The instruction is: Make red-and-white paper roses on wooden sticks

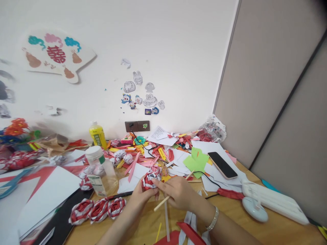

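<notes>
A red-and-white paper rose [150, 179] is held in my left hand [143, 194], its fingers curled round the underside. My right hand [180, 192] grips a pale wooden stick [161, 203] that slants across the palm, while its fingertips touch the rose. Below the hands, a thin whitish strip [167, 223] stretches down toward red paper [170, 238]. On the table left of my left wrist lies a row of red-and-white paper roses [98, 210]. White and red paper strips [191, 231] lie under my right forearm.
A clear plastic jar [100, 170] with a white lid and a yellow bottle [97, 135] stand at the left. Coloured paper scraps [138, 158] cover the back. A phone [221, 165], mouse [254, 208] and keyboard [276, 202] lie right. Blue scissors handles [12, 183] show far left.
</notes>
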A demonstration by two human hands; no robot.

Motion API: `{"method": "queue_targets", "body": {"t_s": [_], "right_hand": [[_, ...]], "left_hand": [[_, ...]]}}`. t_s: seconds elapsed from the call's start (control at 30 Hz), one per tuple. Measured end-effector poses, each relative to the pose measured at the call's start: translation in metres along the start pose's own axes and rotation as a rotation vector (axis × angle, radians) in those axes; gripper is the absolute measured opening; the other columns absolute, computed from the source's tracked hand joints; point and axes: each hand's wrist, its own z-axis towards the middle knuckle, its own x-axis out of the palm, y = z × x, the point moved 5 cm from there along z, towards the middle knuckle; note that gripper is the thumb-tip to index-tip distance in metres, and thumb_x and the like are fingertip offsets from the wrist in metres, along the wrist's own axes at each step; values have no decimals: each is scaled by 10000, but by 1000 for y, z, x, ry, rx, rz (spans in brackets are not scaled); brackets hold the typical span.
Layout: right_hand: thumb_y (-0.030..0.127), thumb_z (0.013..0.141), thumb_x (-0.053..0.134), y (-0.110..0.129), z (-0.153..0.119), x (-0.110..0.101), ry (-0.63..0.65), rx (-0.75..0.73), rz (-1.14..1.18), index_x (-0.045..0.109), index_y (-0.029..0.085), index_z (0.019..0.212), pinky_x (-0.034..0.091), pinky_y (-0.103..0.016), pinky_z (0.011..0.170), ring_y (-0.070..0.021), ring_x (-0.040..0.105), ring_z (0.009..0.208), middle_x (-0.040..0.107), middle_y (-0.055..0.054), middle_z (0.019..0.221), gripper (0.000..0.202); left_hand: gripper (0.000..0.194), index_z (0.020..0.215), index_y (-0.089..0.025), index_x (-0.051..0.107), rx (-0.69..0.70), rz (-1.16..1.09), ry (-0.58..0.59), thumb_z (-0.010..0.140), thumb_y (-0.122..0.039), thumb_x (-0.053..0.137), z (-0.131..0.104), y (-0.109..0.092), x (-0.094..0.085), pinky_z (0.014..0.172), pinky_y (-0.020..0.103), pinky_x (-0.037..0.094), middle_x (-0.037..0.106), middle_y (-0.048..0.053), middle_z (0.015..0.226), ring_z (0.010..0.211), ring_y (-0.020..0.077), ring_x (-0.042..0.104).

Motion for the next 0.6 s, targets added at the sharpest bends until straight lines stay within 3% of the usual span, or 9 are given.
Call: {"method": "queue_targets", "body": {"t_s": [0.27,0.47,0.6], "right_hand": [[128,900,365,5,1,-4,-18,-94,-210,414,135,1286,334,-246,460,-138,470,494,547,15,561,390],[142,893,371,3,0,-4,-15,-85,-170,444,163,1270,328,-245,460,-134,461,494,541,19,565,384],[161,883,359,2,-1,-5,-35,-77,-80,402,160,1293,342,-257,486,-145,489,539,576,3,627,413]], "left_hand": [[207,718,-181,545,-25,-106,11,577,-239,686,-2,2,2,570,268,410,518,-48,522,521,131,492],[187,600,-170,525,-42,-140,49,558,-236,695,-6,-3,7,514,239,380,504,-41,493,496,113,461],[186,632,-166,538,-62,-168,25,557,-217,702,-9,-6,7,520,230,381,521,-41,519,517,108,469]]}}
